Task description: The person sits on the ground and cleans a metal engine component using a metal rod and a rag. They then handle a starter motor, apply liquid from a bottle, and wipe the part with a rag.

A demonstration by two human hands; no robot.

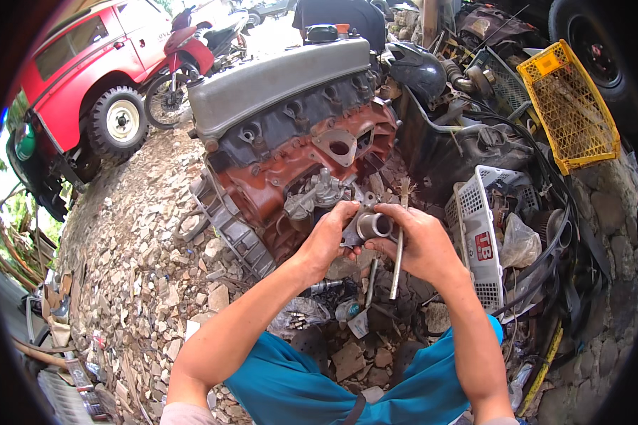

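Observation:
Both hands hold a grey metal housing with a round pipe neck (375, 225) in front of the engine. My left hand (325, 240) grips its flange on the left side. On the other side, my right hand (416, 236) grips the housing and also has a thin brush (399, 255) with frayed bristles, pointing up, between thumb and palm. Just beyond the hands stands an engine block (244, 191) painted red-brown, topped by a grey valve cover (282, 85). A cast metal pump-like part (313, 196) is on the block's near side.
Stones and rubble cover the ground (138, 234). At right are a white plastic crate (476, 234) of parts, a yellow crate (569, 106), a black helmet (417, 71) and black hoses. A red vehicle (85, 69) and a motorcycle (186, 58) stand at upper left; a person (343, 21) is behind the engine.

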